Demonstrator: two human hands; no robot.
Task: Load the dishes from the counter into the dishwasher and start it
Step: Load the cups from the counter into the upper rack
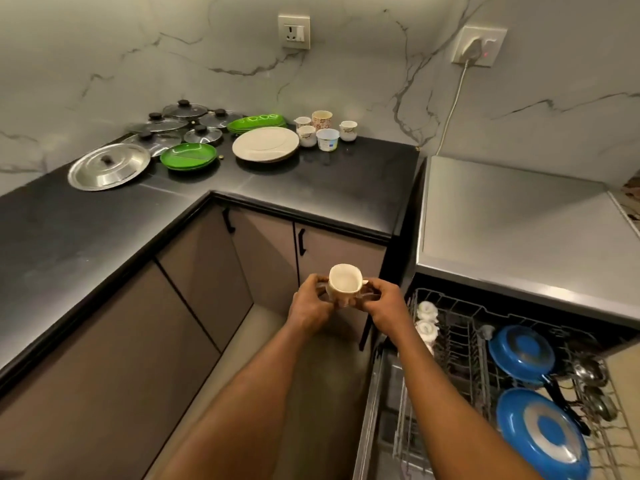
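While left hand [313, 301] and right hand [382, 303] pinched the cup [344, 285] in curled fingers [311, 279], inverting it beside the white cups [426, 322] along the left edge of the rack [457, 306] seemed best.

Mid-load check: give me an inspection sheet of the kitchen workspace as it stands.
Surface: black counter, L-shaped, dishes grouped at its back corner.
Job's things: cup held in front of the cabinets; steel lid, glass lids, green plates, green trays, white plates and four small cups on the counter; dishwasher rack pulled out, holding two blue pans, racked cups and spoons.
Clutter: white plastic tub among the small cups.
Grips: left hand and right hand both hold the cup.
Cables: white cord runs from the plugged socket down toward the dishwasher.
Surroundings: marble wall; second socket unused; cabinets shut.
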